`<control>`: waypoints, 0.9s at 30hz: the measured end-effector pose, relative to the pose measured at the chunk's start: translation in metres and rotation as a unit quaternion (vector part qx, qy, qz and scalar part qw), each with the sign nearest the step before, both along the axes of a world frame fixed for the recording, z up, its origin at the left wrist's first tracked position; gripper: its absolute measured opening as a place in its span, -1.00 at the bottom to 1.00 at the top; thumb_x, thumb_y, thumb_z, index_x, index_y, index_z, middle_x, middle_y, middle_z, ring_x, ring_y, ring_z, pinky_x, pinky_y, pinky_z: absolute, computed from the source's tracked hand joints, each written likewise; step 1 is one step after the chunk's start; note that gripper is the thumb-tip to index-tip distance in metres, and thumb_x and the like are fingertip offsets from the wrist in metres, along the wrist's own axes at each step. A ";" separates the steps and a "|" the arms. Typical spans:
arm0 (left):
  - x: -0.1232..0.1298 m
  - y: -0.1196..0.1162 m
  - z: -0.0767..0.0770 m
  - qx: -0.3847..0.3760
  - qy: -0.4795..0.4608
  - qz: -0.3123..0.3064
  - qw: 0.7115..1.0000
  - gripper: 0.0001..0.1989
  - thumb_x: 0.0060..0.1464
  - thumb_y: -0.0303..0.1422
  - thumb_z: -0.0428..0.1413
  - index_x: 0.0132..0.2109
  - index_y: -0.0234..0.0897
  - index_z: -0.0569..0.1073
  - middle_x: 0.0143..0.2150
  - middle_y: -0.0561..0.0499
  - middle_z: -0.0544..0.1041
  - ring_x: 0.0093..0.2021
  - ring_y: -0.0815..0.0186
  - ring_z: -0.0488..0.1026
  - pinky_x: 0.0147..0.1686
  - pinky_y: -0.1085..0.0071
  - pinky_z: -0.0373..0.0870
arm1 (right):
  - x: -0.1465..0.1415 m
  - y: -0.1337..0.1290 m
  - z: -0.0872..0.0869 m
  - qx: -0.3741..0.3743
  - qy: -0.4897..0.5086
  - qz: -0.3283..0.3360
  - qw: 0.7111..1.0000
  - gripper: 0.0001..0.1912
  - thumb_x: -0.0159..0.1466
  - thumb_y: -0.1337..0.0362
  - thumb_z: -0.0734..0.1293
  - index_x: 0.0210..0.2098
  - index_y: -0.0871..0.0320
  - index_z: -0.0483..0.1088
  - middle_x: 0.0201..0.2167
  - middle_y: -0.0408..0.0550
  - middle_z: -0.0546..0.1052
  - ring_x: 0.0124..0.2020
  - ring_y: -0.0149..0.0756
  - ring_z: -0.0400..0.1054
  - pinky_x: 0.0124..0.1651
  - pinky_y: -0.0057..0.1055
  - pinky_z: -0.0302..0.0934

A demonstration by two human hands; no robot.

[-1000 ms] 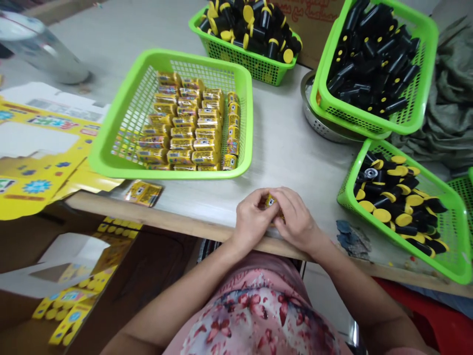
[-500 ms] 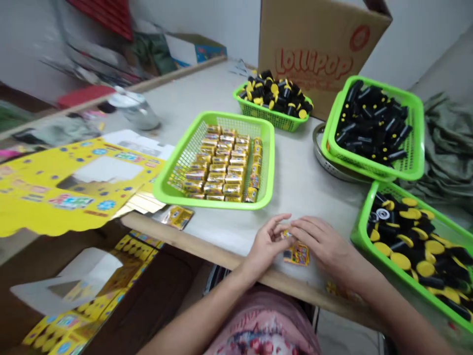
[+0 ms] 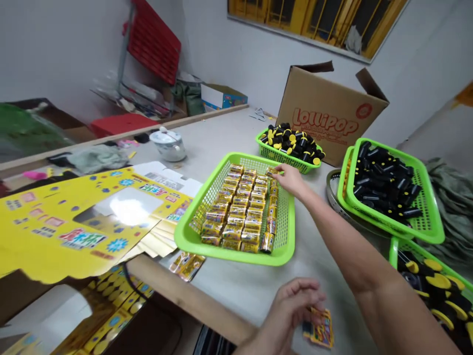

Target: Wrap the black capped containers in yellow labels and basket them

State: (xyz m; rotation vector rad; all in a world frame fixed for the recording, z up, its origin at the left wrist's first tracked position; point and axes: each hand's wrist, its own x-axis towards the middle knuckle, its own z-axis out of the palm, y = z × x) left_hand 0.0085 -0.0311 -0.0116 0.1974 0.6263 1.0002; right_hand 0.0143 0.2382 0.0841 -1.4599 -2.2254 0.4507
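My right hand (image 3: pixel 290 179) reaches over the far right corner of a green basket (image 3: pixel 294 231), its fingertips closed on a small gold-wrapped roll (image 3: pixel 272 171). Under and beside it lie rows of similar shiny rolls (image 3: pixel 236 209), with one line of them along the right side. My left hand (image 3: pixel 293 308) is low at the table's near edge, its fingers bent and the tips smeared by motion. Those fingertips overlap a small pile of colourful printed labels (image 3: pixel 322 329); whether they grip one cannot be made out.
More green baskets hold black and yellow containers: one at the back (image 3: pixel 291 165), a stacked one (image 3: pixel 430 197) and one at near right (image 3: pixel 394 246). A lollipop carton (image 3: pixel 321 106), a lidded cup (image 3: pixel 168 145), yellow printed card (image 3: pixel 48 212) and a gold packet (image 3: pixel 187 266) are around.
My right hand has left the labels beside my left hand and moved forward to the basket's far corner, with a gold roll in its fingers. The view has tilted up.
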 end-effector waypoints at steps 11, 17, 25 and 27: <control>0.004 0.003 -0.010 -0.004 -0.037 -0.041 0.998 -0.60 -0.25 -0.28 0.43 -0.24 -0.39 0.59 -0.30 -0.15 0.63 -0.40 0.26 0.54 -0.41 0.40 0.41 | -0.020 0.014 -0.013 -0.007 -0.035 0.030 0.999 -0.74 0.41 0.26 0.25 -0.10 0.32 0.49 -0.08 0.05 0.53 0.02 -0.10 0.45 0.12 -0.14 0.28; -0.010 0.006 0.014 -0.031 0.021 0.037 0.999 -0.65 -0.26 -0.34 0.40 -0.25 -0.35 0.60 -0.32 -0.07 0.64 -0.37 0.31 0.53 -0.35 0.44 0.43 | 0.077 -0.103 -0.004 0.147 -0.010 0.070 0.987 -0.90 0.32 0.27 0.36 -0.26 0.16 0.50 -0.29 -0.06 0.58 -0.20 -0.25 0.45 -0.04 -0.29 0.30; -0.008 0.011 0.014 0.004 0.095 0.048 0.994 -0.78 -0.15 -0.44 0.31 -0.26 -0.38 0.60 -0.32 -0.05 0.64 -0.38 0.34 0.56 -0.37 0.47 0.50 | 0.244 -0.340 -0.046 0.151 -0.185 -0.229 0.944 -0.73 0.39 0.12 0.27 -0.34 0.14 0.47 -0.45 -0.06 0.52 -0.43 -0.31 0.36 -0.31 -0.38 0.26; -0.006 0.013 0.016 0.011 0.121 0.053 0.991 -0.82 -0.12 -0.46 0.27 -0.27 -0.38 0.59 -0.33 -0.04 0.64 -0.38 0.34 0.57 -0.38 0.48 0.50 | 0.279 -0.366 -0.070 0.113 -0.240 -0.276 0.924 -0.66 0.41 0.11 0.19 -0.17 0.19 0.51 -0.31 0.09 0.55 -0.30 -0.17 0.41 -0.20 -0.24 0.31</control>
